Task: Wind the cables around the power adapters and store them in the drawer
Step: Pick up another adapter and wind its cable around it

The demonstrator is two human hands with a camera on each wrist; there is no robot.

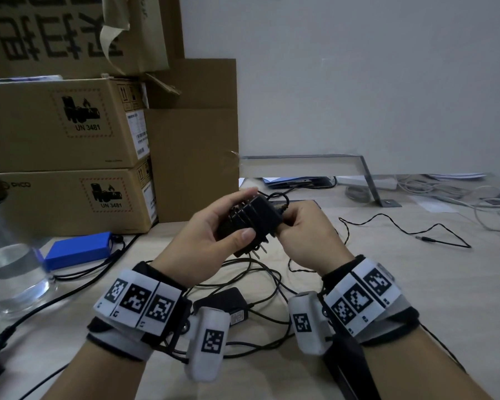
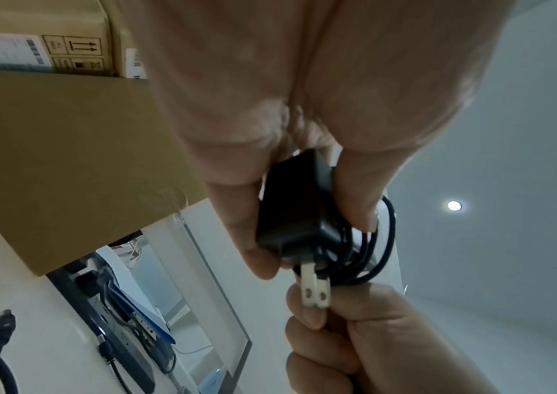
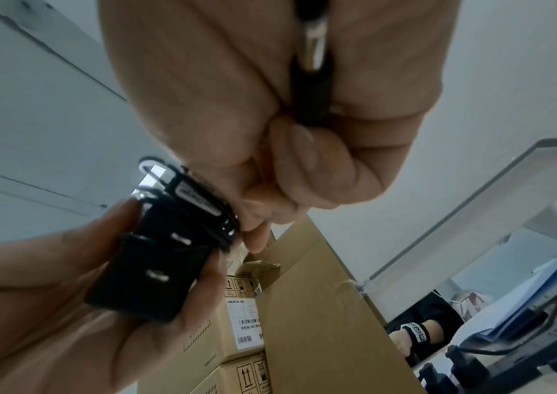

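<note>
My left hand point(image 1: 214, 226) grips a black power adapter point(image 1: 254, 217) above the desk, thumb on its near face and fingers behind. Its cable is wound in several loops point(image 2: 371, 253) round the body, and the two metal prongs point(image 2: 314, 288) point down toward me. My right hand point(image 1: 300, 229) is curled next to the adapter's right end and pinches the cable's plug end point(image 3: 311, 80). A second black adapter point(image 1: 225, 301) lies on the desk below my wrists in a tangle of black cable point(image 1: 266, 272). No drawer is in view.
Stacked cardboard boxes point(image 1: 64, 122) fill the left and back. A blue battery pack point(image 1: 78, 249) and a clear glass jar point(image 1: 9, 272) stand at the left. A thin black cable with a barrel plug point(image 1: 425, 239) trails right; white cables point(image 1: 459, 194) and a metal bracket point(image 1: 370, 183) lie behind.
</note>
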